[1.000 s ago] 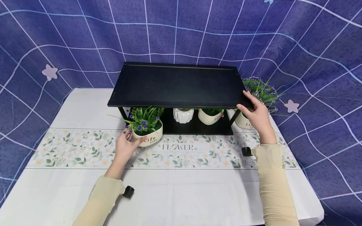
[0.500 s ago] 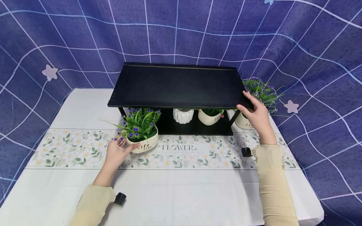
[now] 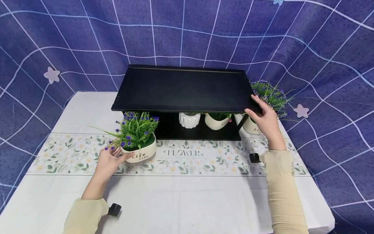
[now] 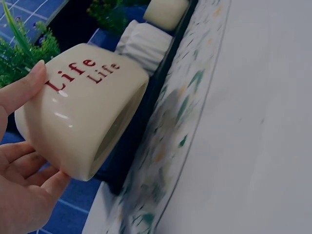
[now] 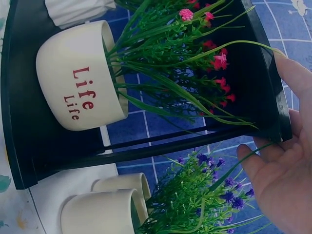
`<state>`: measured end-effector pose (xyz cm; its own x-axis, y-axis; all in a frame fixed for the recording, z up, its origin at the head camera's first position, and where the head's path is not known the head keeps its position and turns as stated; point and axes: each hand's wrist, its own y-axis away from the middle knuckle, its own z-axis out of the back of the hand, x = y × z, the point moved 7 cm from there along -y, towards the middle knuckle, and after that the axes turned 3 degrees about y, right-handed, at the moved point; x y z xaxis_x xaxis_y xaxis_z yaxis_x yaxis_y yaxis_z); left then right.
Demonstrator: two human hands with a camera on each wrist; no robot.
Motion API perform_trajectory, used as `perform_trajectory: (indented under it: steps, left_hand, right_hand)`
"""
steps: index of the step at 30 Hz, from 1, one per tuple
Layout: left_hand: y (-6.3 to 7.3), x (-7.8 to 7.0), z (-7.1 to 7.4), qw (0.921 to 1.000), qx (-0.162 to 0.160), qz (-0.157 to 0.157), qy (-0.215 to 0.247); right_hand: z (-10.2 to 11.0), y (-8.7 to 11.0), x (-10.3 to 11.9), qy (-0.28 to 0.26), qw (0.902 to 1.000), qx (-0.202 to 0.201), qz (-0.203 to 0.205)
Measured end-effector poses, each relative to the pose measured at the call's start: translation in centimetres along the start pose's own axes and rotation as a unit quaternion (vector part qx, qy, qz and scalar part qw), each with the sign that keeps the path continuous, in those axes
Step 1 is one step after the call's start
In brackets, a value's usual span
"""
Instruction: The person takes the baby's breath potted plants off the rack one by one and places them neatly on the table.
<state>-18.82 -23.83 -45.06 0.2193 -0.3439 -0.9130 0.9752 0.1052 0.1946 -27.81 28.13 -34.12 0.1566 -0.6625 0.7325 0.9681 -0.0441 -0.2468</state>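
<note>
My left hand (image 3: 109,161) grips a cream "Life" flowerpot (image 4: 80,112) by its left side, thumb on the lettered front. Purple flowers and grass blades (image 3: 135,130) grow from this pot. Its underside shows in the left wrist view, so it is off the table, in front of the left end of a black two-tier shelf (image 3: 184,89). My right hand (image 3: 264,120) holds the front right corner of the top board, thumb and fingers at its edge. On the lower board stand a white ribbed pot (image 3: 189,120) and a cream pot (image 5: 80,78) with pink flowers.
Right of the shelf stand two cream pots, the nearer one (image 5: 100,214) below purple flowers (image 5: 214,195). A floral "FLOWER" runner strip (image 3: 187,162) crosses the white tablecloth (image 3: 187,201). Behind hangs a blue gridded curtain (image 3: 187,32).
My left hand has carried the purple-flowered pot leftward and toward me, away from the shelf's front left. My right hand stays on the shelf corner.
</note>
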Motion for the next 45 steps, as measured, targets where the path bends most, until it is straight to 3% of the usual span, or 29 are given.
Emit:
perform_trajectory:
  steps: [11,13,18,22,25,28,35,45]
  left_hand:
    - [0.1,1.6,2.5,0.9985,0.037,0.035,0.021]
    - [0.1,1.5,3.1,0.9989,0.035,0.031,0.002]
    - [-0.2,1.3,5.2,0.9982,0.002,-0.02,-0.056]
    - [-0.5,1.4,6.5,0.9965,-0.006,-0.061,-0.057]
    - [-0.7,1.6,7.5,0.996,-0.003,-0.073,-0.052]
    - [-1.2,1.9,8.5,0.9962,-0.006,-0.068,-0.055]
    - [-2.4,2.8,10.3,0.9975,0.007,-0.016,-0.069]
    - [-3.7,2.9,12.0,0.9972,0.001,0.005,-0.074]
  right_hand:
    - [0.1,0.0,0.2,-0.006,1.0,0.001,-0.001]
    - [0.0,0.0,0.1,-0.005,1.0,0.0,0.0]
    - [0.0,0.0,0.0,-0.005,1.0,-0.004,0.002]
    - [0.0,-0.1,0.0,-0.006,1.0,-0.006,0.004]
    - [0.0,-0.1,-0.1,-0.005,0.9999,-0.008,0.006]
    - [0.0,-0.1,-0.2,-0.005,0.9999,-0.01,0.007]
    - [0.1,0.0,-0.3,-0.004,0.9999,-0.012,0.006]
    - [0.0,0.1,0.7,-0.017,0.9998,-0.009,0.011]
